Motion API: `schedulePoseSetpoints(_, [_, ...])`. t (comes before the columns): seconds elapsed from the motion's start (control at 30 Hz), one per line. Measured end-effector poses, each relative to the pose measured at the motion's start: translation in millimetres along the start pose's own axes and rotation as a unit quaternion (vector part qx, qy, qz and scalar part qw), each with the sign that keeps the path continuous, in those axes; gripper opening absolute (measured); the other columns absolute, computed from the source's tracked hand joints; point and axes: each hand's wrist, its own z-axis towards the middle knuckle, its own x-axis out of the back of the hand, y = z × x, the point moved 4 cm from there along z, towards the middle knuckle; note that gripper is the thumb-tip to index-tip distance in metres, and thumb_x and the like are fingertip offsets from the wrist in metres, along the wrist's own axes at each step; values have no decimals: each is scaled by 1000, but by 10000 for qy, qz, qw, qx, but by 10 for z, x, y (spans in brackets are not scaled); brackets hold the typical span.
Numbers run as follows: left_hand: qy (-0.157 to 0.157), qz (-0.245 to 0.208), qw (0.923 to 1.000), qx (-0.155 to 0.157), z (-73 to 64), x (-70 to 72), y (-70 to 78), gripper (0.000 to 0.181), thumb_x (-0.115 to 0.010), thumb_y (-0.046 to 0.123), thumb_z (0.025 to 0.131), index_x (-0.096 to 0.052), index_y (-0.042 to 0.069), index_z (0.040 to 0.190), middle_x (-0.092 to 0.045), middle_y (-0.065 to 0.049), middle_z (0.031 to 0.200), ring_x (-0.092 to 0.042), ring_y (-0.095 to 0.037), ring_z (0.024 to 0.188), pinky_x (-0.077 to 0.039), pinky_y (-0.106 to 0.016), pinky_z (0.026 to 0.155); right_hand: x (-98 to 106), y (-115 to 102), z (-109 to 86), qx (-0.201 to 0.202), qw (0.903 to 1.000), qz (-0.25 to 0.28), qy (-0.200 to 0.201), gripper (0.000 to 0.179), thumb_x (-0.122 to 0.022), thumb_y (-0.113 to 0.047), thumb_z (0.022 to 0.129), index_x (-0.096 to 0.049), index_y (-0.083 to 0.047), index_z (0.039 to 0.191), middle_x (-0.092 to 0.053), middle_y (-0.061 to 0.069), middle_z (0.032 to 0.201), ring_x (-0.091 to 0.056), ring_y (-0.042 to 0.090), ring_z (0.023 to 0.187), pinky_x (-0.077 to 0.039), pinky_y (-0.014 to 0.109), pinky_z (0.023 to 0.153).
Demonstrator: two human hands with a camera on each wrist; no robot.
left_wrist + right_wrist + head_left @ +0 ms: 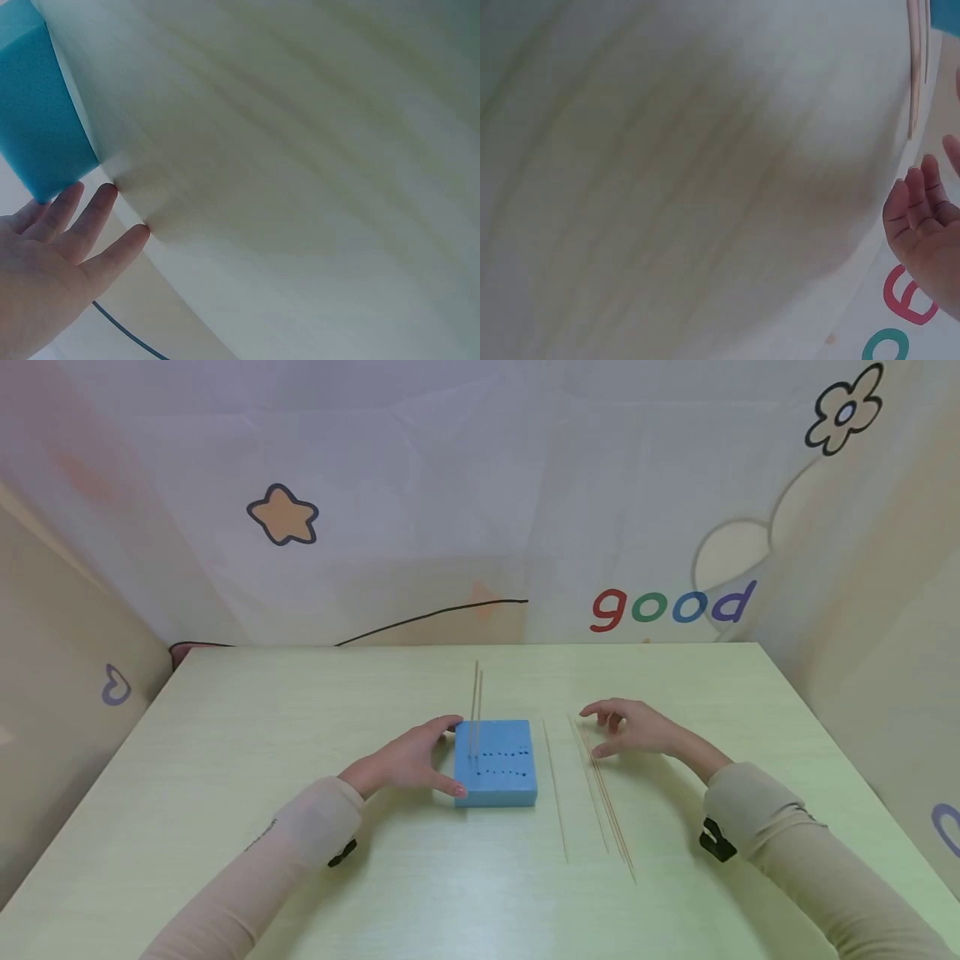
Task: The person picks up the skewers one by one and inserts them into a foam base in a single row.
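A blue foam block [497, 764] with rows of small holes lies mid-table, and two thin wooden sticks [476, 706] stand upright in its left part. My left hand [442, 758] rests against the block's left side, thumb at the near corner and forefinger at the far corner. In the left wrist view the hand's [75, 232] fingers are straight, their tips beside the block [37, 112]. My right hand [600, 731] hovers with relaxed, spread fingers over the far ends of several loose sticks [603, 793] lying right of the block. The sticks [915, 67] and hand [922, 225] also show in the right wrist view.
The pale green table [300, 735] is walled by a white printed cloth behind and on both sides. One single stick [555, 793] lies apart, between the block and the bundle. The word "good" [671, 606] is printed on the back cloth.
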Motion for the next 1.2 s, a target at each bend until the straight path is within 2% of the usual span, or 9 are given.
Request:
schedulePoseSetpoints(0.2, [4, 23, 10000, 5, -8, 2, 22, 105, -82, 40, 62, -24, 6, 142, -33, -11, 142, -35, -29, 127, -28, -41, 104, -65, 77, -16, -80, 9990, -303, -307, 80, -79, -34, 68, -42, -5, 132, -47, 14, 107, -41, 27, 93, -38, 39, 81])
schedulePoseSetpoints(0.4, [-9, 5, 10000, 32, -2, -10, 28, 104, -82, 40, 63, -24, 7, 142, -33, -9, 142, -35, -28, 127, -29, -40, 104, -129, 150, -44, -208, 9979, -450, -425, 88, -79, -39, 67, -37, -7, 137, -44, 15, 111, -40, 29, 99, -38, 46, 88])
schedulePoseSetpoints(0.7, [15, 47, 10000, 79, 11, -22, 5, 103, -82, 40, 63, -24, 8, 142, -34, -8, 142, -35, -28, 127, -29, -40, 104, -151, 149, -48, -103, 9975, -536, -449, 86, -79, -39, 66, -40, -8, 136, -42, 13, 109, -38, 28, 100, -38, 41, 82])
schedulePoseSetpoints(1.0, [52, 74, 10000, 27, -7, -13, 20, 103, -82, 40, 62, -25, 6, 141, -34, -10, 141, -36, -29, 126, -29, -41, 103, -139, 135, -40, 24, 9985, -378, -405, 82, -80, -32, 67, -37, -3, 130, -43, 16, 111, -38, 32, 103, -35, 50, 93])
schedulePoseSetpoints(1.2, [56, 102, 9999, 89, -4, -11, 10, 103, -83, 39, 62, -25, 7, 142, -34, -9, 142, -36, -27, 126, -29, -39, 104, -87, 133, -19, 88, 9986, -21, -522, 84, -82, -28, 65, -31, 1, 126, -41, 13, 104, -38, 28, 98, -34, 41, 90])
